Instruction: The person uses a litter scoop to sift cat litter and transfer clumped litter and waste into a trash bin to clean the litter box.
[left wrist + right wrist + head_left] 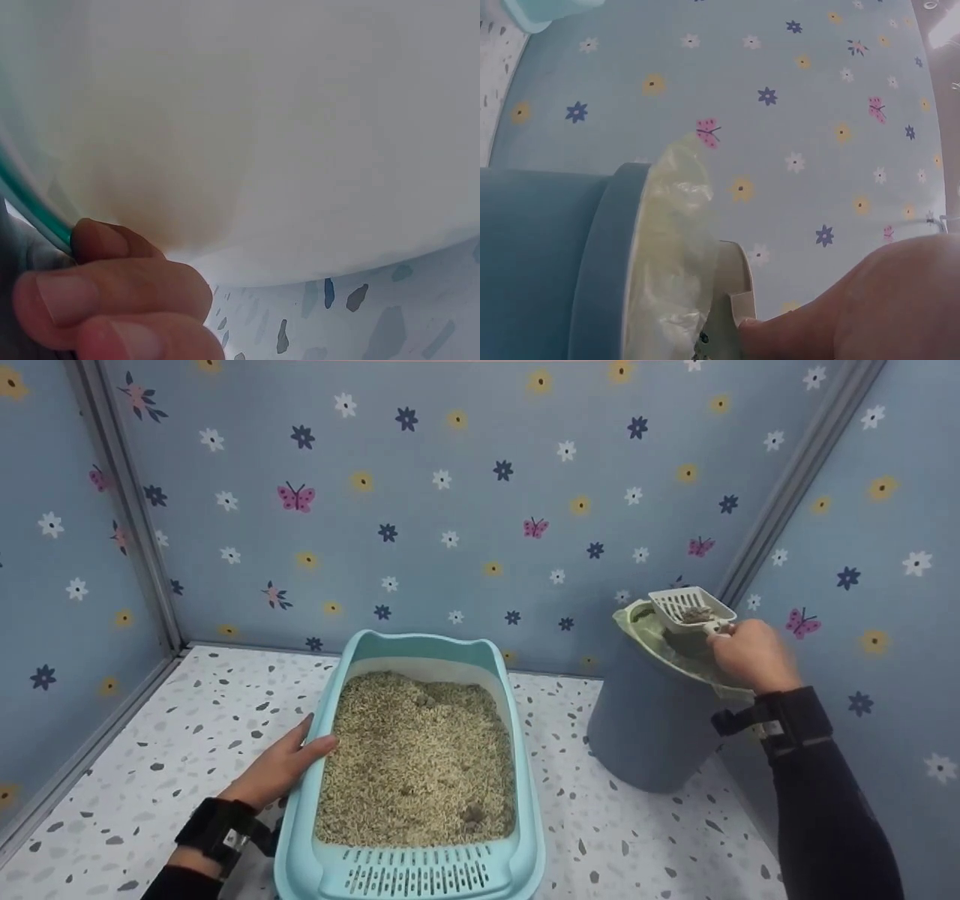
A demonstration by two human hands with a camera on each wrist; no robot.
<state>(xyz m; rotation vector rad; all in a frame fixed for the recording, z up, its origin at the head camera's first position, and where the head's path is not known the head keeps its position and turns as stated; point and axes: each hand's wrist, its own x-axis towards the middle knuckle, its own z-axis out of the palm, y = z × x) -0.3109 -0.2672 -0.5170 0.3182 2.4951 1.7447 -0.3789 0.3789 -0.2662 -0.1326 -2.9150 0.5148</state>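
the litter scoop (pixel 688 607) is held by its handle in the right hand (pixel 750 654), fingers wrapped around the grip. the slotted bowl of the scoop is positioned directly above the open mouth of the blue-grey waste bin (pixel 652 727), with a grey clump (pixel 697 615) seen resting in it. the scoop's long axis runs from the hand up and to the left, toward the back wall, so the bowl lies beyond the knuckles and over the pale green bin liner (pixel 637 626). in the right wrist view the liner (pixel 671 255) is seen folded over the bin rim, with the scoop's edge (pixel 735 300) just beside it.

the left hand (pixel 281 769) is noted on the left rim of the turquoise litter tray (pixel 409 877), thumb over the edge and fingers curled beneath it, as seen in the left wrist view (pixel 105 300). the tray is filled with tan litter (pixel 416 757) and stands near the bin, apart from it, on the speckled floor (pixel 150 735). nothing is found between scoop and bin opening.
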